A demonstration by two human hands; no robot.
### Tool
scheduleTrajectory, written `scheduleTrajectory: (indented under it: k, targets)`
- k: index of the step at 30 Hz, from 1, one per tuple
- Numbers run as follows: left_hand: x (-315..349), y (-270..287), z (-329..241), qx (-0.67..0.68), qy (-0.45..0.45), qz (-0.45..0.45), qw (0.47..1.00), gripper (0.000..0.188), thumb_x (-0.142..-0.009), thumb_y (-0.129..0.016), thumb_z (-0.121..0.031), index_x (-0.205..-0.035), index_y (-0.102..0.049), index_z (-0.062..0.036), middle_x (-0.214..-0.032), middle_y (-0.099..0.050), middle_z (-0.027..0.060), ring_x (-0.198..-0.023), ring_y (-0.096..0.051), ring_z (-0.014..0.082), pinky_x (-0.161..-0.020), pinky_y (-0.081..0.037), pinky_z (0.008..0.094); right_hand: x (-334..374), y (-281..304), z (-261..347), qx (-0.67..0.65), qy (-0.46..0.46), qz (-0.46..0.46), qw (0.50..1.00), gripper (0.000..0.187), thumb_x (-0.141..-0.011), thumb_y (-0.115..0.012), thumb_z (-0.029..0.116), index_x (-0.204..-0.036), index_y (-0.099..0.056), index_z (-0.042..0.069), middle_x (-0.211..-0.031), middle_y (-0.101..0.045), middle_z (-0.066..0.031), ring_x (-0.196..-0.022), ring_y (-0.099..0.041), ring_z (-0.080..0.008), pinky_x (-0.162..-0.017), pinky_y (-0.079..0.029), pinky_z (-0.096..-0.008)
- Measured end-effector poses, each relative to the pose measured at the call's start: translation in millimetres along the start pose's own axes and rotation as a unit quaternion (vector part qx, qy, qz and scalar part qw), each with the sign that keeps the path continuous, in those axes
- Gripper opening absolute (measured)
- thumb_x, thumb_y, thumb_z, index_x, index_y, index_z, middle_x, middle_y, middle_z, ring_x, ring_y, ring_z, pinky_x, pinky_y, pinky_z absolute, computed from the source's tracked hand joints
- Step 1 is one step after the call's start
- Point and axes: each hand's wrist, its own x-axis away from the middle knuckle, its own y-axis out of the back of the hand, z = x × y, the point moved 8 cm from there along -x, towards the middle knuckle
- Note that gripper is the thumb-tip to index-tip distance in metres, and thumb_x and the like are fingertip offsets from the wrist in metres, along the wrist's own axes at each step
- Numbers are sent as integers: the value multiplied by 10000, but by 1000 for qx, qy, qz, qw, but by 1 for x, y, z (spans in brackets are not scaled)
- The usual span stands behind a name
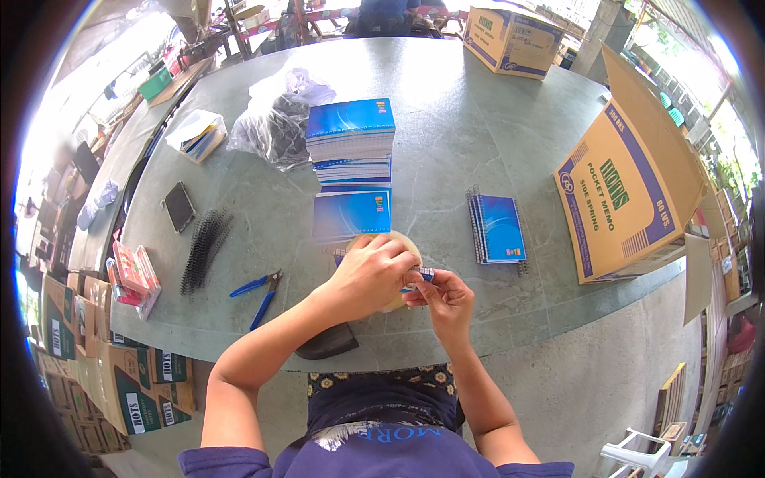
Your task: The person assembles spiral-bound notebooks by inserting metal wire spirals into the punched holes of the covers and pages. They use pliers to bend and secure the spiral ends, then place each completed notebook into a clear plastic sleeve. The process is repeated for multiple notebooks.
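My left hand is curled over a small notebook near the table's front edge; only its end and a little of its left side show. At that end, the thumb and fingers of my right hand are pinched together, touching the notebook. A round beige piece shows partly behind my left hand. Just beyond lies a tall stack of blue notebooks, pages loose-edged toward me. To the right, several spiral-bound blue notebooks lie in a small pile.
Blue-handled cutters, black spiral coils and a phone lie on the left. Behind them are a plastic bin and a clear plastic bag. An opened carton stands right; another carton sits far right.
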Motion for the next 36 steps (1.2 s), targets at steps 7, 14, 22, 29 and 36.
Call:
scheduleTrajectory:
  k: [7, 14, 22, 29, 36]
  targets:
    - [-7, -6, -16, 47, -27, -10, 998, 217, -810, -661, -188, -973, -636, -47, -930, -637, 112, -936, -591, 294, -850, -448, 411, 0, 5, -3, -1, 26, -11, 1000, 101, -908, -574, 8, -983, -590, -58, -817, -658, -87, -699, -656, -137, -632, -573, -281]
    - [-10, -16, -13, 85, -55, 3, 995, 171, -769, -663, -128, -913, -634, -39, -875, -627, 105, -876, -585, 300, -802, -475, 407, -1, 10, -7, 0, 60, -11, 998, 117, -891, -580, -21, -1000, -605, -56, -847, -668, -77, -728, -633, -111, -676, -550, -251]
    - [-9, 10, 3, -14, 24, -65, 997, 276, -730, -721, -173, -945, -601, -47, -901, -626, 136, -892, -611, 320, -741, -506, 401, -5, 15, 1, 16, 54, -20, 998, 164, -908, -582, 28, -1059, -553, -29, -939, -631, -82, -816, -652, -156, -706, -561, -295]
    - [0, -24, -18, 134, 76, 27, 988, 344, -830, -647, -202, -1083, -572, 18, -980, -599, 220, -945, -591, 373, -812, -488, 427, -17, 17, -3, -50, -46, 9, 998, 322, -925, -600, 293, -1100, -496, 45, -979, -575, -64, -882, -584, -129, -745, -499, -274]
    - [6, 29, -13, 67, 40, -79, 994, 579, -788, -713, -156, -1308, -476, -61, -1152, -567, 188, -1081, -543, 338, -916, -450, 413, -85, 94, 110, 169, 5, -79, 982, 259, -907, -596, 195, -1069, -588, -7, -910, -653, -66, -790, -590, -143, -740, -477, -288]
